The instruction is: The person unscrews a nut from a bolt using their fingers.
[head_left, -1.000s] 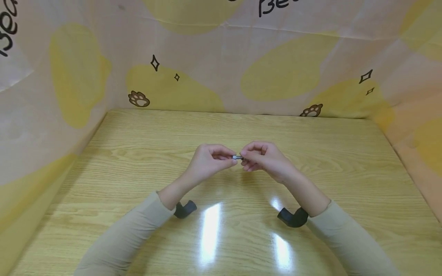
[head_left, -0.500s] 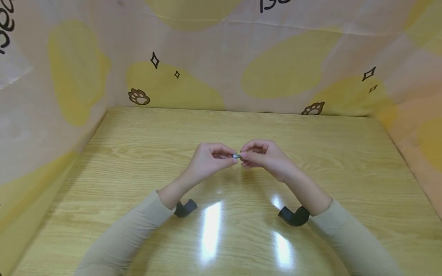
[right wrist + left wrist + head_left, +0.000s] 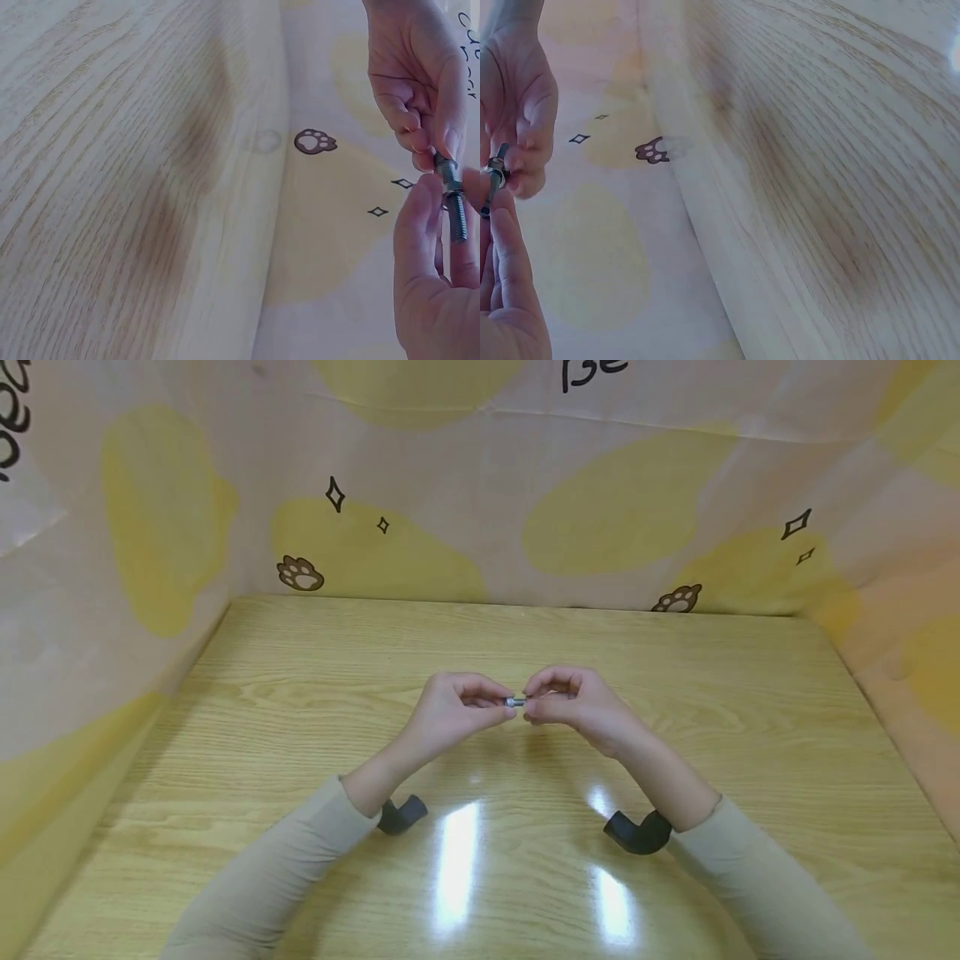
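Note:
In the head view, a small silver bolt (image 3: 516,702) lies roughly level between both hands, raised above the table. My left hand (image 3: 461,706) pinches its head end between thumb and fingers. At the other end, my right hand (image 3: 577,703) has its thumb and fingertips around the threaded part. The right wrist view shows the threaded shank (image 3: 458,219) sticking out past a nut (image 3: 453,187), which the right fingertips (image 3: 424,192) hold. From the left wrist view, the nut (image 3: 498,171) also shows among the fingers, partly hidden by them.
A wood-grain table (image 3: 315,710) spreads beneath the hands, with bright light reflections near its front. Patterned cloth (image 3: 420,468) rises behind it and along both sides. A black curved piece (image 3: 403,815) shows by the left wrist, and another black piece (image 3: 637,833) by the right.
The right thumb and fingers shift slightly around the threaded end of the bolt. My left hand keeps its hold almost still.

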The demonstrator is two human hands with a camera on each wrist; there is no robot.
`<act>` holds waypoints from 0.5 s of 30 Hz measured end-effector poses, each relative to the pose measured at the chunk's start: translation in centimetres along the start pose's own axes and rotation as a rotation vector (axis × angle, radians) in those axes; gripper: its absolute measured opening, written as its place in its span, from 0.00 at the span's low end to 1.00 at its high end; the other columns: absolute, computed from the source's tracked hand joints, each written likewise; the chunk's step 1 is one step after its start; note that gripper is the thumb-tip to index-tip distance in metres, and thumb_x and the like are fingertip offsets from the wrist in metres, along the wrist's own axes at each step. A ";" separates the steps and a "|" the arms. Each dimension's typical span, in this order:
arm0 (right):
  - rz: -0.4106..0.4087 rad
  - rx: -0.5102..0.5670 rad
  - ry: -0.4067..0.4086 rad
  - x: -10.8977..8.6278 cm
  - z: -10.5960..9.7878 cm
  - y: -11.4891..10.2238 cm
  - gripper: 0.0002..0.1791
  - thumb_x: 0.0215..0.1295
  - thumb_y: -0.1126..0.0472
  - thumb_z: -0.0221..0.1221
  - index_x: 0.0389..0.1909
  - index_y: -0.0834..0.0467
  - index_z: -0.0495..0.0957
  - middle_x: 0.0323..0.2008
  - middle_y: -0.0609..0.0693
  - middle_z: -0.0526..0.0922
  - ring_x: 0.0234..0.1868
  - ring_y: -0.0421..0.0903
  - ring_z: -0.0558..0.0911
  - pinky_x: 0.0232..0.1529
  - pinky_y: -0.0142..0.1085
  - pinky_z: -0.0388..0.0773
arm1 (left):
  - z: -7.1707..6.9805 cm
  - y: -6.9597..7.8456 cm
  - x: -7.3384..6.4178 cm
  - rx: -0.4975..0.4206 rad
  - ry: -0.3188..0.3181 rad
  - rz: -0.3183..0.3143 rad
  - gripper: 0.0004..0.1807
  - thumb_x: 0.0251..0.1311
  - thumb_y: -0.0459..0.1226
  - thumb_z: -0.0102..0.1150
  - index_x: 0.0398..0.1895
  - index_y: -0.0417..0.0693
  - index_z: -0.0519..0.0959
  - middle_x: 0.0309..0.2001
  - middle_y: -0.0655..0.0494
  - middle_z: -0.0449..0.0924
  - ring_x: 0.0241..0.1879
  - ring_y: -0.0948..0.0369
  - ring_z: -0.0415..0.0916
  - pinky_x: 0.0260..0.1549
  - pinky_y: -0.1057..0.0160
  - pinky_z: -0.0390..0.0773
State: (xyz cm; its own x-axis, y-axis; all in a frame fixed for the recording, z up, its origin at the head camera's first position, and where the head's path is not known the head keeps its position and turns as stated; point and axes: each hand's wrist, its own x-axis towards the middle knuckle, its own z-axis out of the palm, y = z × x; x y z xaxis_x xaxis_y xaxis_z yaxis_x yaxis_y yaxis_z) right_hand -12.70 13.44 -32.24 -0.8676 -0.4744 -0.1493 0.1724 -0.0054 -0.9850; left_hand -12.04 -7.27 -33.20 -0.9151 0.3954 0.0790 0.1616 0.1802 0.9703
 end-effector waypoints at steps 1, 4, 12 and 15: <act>-0.017 0.001 -0.007 0.0 -0.1 0.0 0.09 0.57 0.75 0.57 0.36 0.60 0.76 0.32 0.50 0.80 0.33 0.43 0.82 0.39 0.34 0.80 | 0.0 0.0 0.0 0.000 -0.001 0.001 0.09 0.52 0.34 0.67 0.35 0.39 0.83 0.33 0.52 0.83 0.31 0.58 0.81 0.34 0.60 0.82; -0.038 -0.006 -0.014 0.0 -0.1 0.0 0.10 0.57 0.74 0.58 0.39 0.60 0.75 0.37 0.51 0.79 0.36 0.45 0.82 0.41 0.35 0.79 | 0.0 -0.1 0.0 0.000 0.000 -0.002 0.09 0.52 0.34 0.67 0.35 0.39 0.83 0.33 0.51 0.83 0.31 0.58 0.81 0.34 0.61 0.82; 0.021 -0.003 0.017 0.0 -0.1 0.0 0.06 0.64 0.69 0.54 0.39 0.67 0.73 0.28 0.51 0.80 0.27 0.42 0.81 0.36 0.36 0.82 | 0.1 0.1 0.0 -0.001 0.007 -0.008 0.09 0.52 0.34 0.67 0.36 0.40 0.83 0.33 0.52 0.83 0.31 0.58 0.81 0.35 0.61 0.82; -0.015 0.017 0.004 0.0 -0.2 0.1 0.07 0.59 0.74 0.56 0.39 0.66 0.73 0.33 0.50 0.79 0.31 0.41 0.82 0.40 0.35 0.80 | 0.1 0.2 0.1 0.002 0.009 -0.015 0.09 0.52 0.34 0.67 0.36 0.40 0.83 0.33 0.52 0.83 0.31 0.58 0.81 0.35 0.61 0.82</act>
State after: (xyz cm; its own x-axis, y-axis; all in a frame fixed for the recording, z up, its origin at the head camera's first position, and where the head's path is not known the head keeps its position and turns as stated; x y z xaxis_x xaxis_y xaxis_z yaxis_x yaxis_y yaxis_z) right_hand -12.75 13.66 -32.31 -0.8721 -0.4703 -0.1352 0.1675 -0.0272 -0.9855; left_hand -12.02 -7.12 -33.06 -0.9205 0.3850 0.0667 0.1488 0.1876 0.9709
